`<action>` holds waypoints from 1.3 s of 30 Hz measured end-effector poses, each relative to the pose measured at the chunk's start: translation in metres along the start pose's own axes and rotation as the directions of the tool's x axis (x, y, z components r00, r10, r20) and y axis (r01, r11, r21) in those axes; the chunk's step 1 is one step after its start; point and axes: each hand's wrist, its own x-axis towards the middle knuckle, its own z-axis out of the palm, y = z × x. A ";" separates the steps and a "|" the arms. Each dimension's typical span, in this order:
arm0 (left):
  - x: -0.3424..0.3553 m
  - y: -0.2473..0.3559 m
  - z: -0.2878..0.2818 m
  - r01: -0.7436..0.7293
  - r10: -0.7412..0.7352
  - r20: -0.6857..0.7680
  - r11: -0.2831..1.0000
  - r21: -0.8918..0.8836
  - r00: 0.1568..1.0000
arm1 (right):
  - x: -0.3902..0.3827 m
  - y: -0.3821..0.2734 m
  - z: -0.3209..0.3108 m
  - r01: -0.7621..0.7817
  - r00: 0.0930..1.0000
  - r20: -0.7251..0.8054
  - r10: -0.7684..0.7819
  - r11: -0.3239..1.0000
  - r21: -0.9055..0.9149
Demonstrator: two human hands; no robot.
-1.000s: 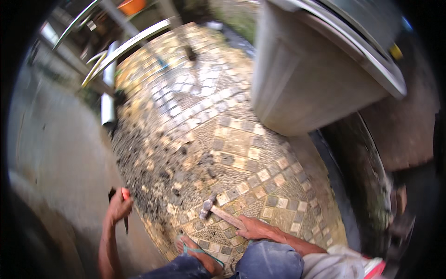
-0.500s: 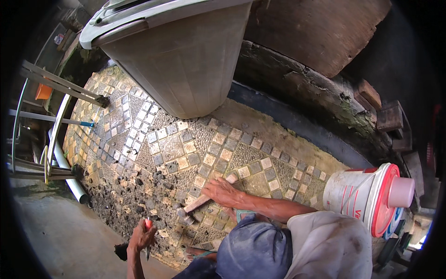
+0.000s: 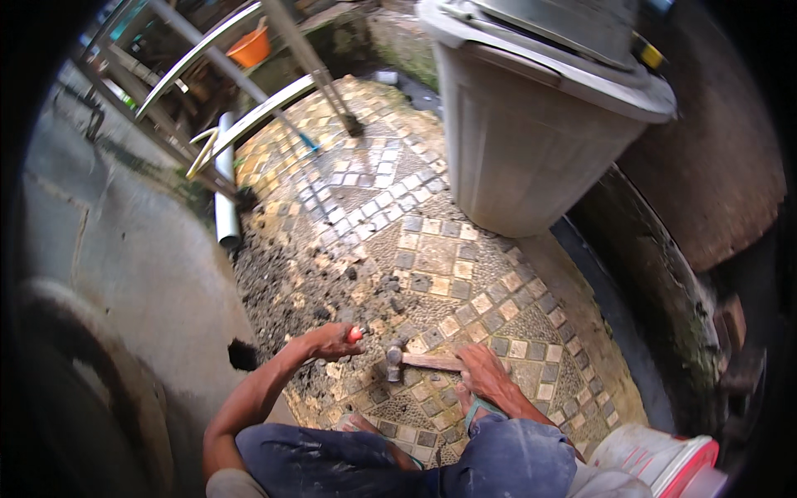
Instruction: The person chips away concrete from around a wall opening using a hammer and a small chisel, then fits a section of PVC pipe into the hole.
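My left hand is closed around a slim tool with a red handle; its handle end sticks out toward the hammer, and the fingers hide most of the rest. My right hand grips the wooden shaft of a hammer near its end. The hammer's metal head points left, just right of and below my left hand. Both hands are low over the tiled floor, in front of my knees. Dark rubble covers the tiles beyond my left hand.
A large grey bin stands ahead on the right, beside a gutter. A white bucket with a red lid is at my lower right. Metal frame bars, an orange container and a grey pipe lie farther left. Concrete borders the rubble.
The view has swung left, so the bin and bucket appear farther right. My left hand has come nearer the hammer head, the tool turning with it. My right hand keeps its hold on the hammer.
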 end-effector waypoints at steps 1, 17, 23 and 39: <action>0.002 -0.001 0.002 -0.014 0.014 0.018 1.000 0.012 1.000 | -0.001 -0.002 -0.003 -0.008 1.000 0.008 0.007 1.000 0.027; -0.015 -0.051 0.016 0.251 -0.226 0.204 0.962 -0.106 0.953 | -0.007 -0.022 -0.008 -0.109 0.930 0.365 0.049 0.983 0.147; -0.013 -0.055 0.015 0.172 -0.164 0.103 0.982 -0.073 0.981 | 0.008 -0.041 -0.009 -0.281 0.795 0.585 0.158 0.952 0.125; -0.011 -0.100 0.019 0.255 -0.244 0.108 0.961 -0.105 0.964 | -0.014 -0.040 0.005 -0.671 0.698 0.660 0.277 0.575 0.468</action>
